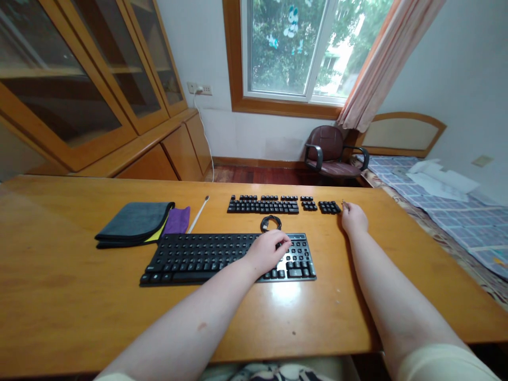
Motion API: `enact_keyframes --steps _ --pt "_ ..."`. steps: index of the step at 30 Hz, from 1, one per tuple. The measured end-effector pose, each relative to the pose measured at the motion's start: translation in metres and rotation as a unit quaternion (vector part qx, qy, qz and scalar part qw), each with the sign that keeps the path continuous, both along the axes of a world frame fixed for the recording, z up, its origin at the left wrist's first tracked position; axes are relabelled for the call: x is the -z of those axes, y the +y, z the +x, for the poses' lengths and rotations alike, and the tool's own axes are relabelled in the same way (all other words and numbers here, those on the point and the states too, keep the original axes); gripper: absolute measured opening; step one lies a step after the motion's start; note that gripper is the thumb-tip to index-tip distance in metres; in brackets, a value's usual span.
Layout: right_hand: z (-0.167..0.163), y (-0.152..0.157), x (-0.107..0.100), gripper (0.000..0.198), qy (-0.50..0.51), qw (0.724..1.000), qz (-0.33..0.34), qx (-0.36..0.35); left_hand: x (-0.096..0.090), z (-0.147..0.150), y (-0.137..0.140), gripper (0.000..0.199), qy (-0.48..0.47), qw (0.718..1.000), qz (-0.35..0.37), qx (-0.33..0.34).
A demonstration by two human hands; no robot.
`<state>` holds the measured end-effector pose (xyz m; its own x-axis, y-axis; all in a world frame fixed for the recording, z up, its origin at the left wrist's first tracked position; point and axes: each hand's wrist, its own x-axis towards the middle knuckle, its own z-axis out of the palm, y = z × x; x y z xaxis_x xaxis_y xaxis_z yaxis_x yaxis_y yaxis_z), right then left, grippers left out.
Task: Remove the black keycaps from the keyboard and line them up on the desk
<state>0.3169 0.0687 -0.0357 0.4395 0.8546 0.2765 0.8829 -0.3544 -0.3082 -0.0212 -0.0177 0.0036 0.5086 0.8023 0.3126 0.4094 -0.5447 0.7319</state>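
A black keyboard (190, 259) lies on the desk; its lower rows still carry keycaps, while its upper rows show bare switches. Over its right part rests my left hand (270, 251), fingers curled together; whatever is in them is hidden. Behind the keyboard, loose black keycaps (263, 206) are laid out in rows and small blocks. My right hand (354, 218) is at the right end of the number-pad keycaps (328, 207), thumb and fingers pinched together. Anything between its fingertips is too small to name.
A coiled black USB cable (262, 224) sits between keyboard and keycaps. To the left lie a thin white stick with a dark tip (198, 214), a purple cloth (177, 220) and a folded grey cloth (135, 219). Beyond the wooden desk (71, 296) stands a chair (326, 145).
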Motion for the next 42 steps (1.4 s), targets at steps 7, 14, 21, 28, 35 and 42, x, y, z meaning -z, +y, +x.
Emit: enact_keyframes --steps 7,14,21,28,35,42 --pt "0.0016 0.009 0.0002 0.04 -0.004 0.999 -0.021 -0.031 0.0009 0.0004 0.0008 0.018 0.002 1.0 -0.002 0.001" --pt "0.0013 0.0058 0.0008 0.038 -0.013 0.999 -0.002 -0.043 0.0006 -0.0005 0.0005 0.017 0.004 1.0 -0.001 -0.002" --pt "0.0033 0.0046 0.003 0.037 -0.008 0.999 0.001 -0.053 0.0004 -0.0006 0.0006 0.016 0.007 1.0 0.0 -0.004" --pt "0.005 0.0044 0.0039 0.036 -0.008 0.998 0.006 -0.062 0.0004 -0.0009 0.0002 0.016 0.005 1.0 -0.001 -0.002" --pt "0.0062 0.0034 0.0037 0.037 -0.008 0.997 0.007 -0.075 0.0015 -0.0006 0.0009 0.016 0.009 1.0 -0.001 -0.003" --pt "0.007 0.0029 0.004 0.039 -0.004 0.997 0.01 -0.082 0.0005 -0.0008 0.0003 0.016 0.009 1.0 -0.002 -0.002"
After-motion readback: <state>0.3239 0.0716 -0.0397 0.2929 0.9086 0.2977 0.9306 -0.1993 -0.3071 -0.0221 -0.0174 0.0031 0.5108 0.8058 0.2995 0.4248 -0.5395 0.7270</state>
